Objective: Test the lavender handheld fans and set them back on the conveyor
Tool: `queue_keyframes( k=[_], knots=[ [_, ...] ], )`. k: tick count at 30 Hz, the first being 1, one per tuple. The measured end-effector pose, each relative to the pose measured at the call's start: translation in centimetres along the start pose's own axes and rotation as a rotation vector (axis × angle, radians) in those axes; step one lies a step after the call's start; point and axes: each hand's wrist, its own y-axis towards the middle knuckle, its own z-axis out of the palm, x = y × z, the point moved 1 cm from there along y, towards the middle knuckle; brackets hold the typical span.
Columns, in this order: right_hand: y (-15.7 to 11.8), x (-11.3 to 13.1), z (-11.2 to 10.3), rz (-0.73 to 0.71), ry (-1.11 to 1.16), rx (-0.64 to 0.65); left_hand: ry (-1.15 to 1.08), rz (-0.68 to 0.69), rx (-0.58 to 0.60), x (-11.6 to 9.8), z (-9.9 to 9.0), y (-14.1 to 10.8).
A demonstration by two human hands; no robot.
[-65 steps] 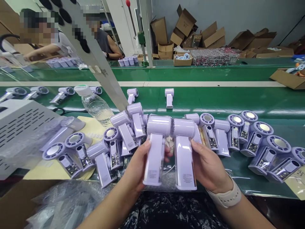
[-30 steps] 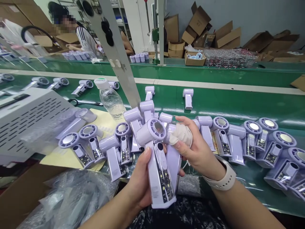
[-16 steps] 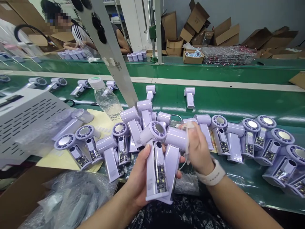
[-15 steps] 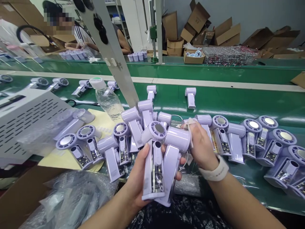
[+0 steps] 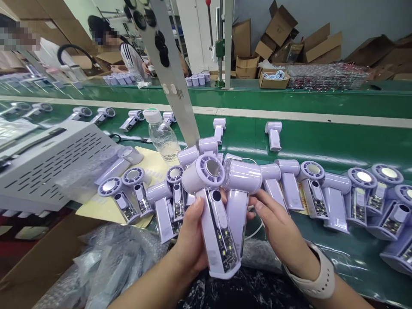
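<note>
My left hand [image 5: 190, 234] is closed around a lilac handheld fan [image 5: 222, 231] with a clear front showing circuit parts and a round silver disc on its head. A second lilac handheld fan [image 5: 243, 177] stands close against it on the right, back side toward me, its handle partly hidden. My right hand [image 5: 279, 227], with a pale watch strap [image 5: 317, 274], has bent fingers at that second fan's handle, just below the head; some fingertips are hidden. Behind and beside my hands lie more fans [image 5: 161, 210], and a white cable [image 5: 257, 229] shows beneath.
Fans [image 5: 357, 195] line the right bench; others lie on the green belt [image 5: 241, 133]. A water bottle [image 5: 164, 139] stands by a metal post [image 5: 180, 94]. Left are a vented grey box [image 5: 61, 159] and a carton with bubble wrap [image 5: 109, 266]. A co-worker [image 5: 128, 53] sits across.
My right hand has moved down from the second fan's head to its handle; the white cloth it held is out of sight. The front fan has tilted, its base swinging right. The view has shifted left.
</note>
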Motion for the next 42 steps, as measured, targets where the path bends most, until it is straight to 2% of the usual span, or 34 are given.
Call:
queue_keyframes(
  k=[3, 4, 8, 10, 13, 15, 17, 19, 22, 30, 35, 40, 42],
  knots=[
    [-0.4, 0.4, -0.4, -0.039, -0.032, -0.076, 0.041, -0.005, -0.017, 0.6, 0.2, 0.1],
    [-0.5, 0.5, -0.6, -0.043, -0.004, -0.058, 0.051, 0.005, -0.028, 0.8, 0.2, 0.1],
    [-1.1, 0.5, -0.9, 0.051, 0.291, 0.231, 0.118, 0.104, -0.041, 1.5, 0.0, -0.2],
    [-1.2, 0.6, -1.2, 0.097, 0.348, 0.283, 0.25, 0.153, -0.047, 1.3, -0.4, -0.3],
    [-1.1, 0.6, -1.8, 0.168, 0.385, 0.192, 0.506, 0.236, -0.12, 0.0, -1.0, 0.2],
    [-1.0, 0.6, -2.1, 0.211, 0.447, 0.082, 0.558, 0.195, -0.143, -0.8, -1.1, 0.8],
    [-1.0, 0.6, -2.2, 0.237, 0.537, 0.028, 0.484, 0.061, -0.07, -1.1, -1.0, 1.4],
    [-1.1, 0.7, -2.1, 0.25, 0.614, 0.04, 0.383, -0.064, 0.047, -1.0, -0.7, 1.7],
    [-1.4, 1.0, -2.3, 0.229, 0.647, 0.047, 0.359, -0.127, 0.136, -0.6, -0.5, 1.8],
    [-2.1, 1.8, -4.1, 0.062, 0.714, -0.041, 0.463, -0.084, 0.199, 0.4, -0.5, 2.3],
    [-2.4, 1.5, -4.3, 0.026, 0.655, -0.097, 0.529, -0.12, 0.108, 1.1, -0.1, 2.8],
    [-2.6, 1.6, -3.8, 0.014, 0.641, -0.148, 0.564, -0.09, 0.164, 1.1, 0.2, 3.2],
    [-2.6, 1.7, -3.7, 0.019, 0.654, -0.176, 0.575, -0.034, 0.096, 1.1, 0.1, 3.2]
  ],
)
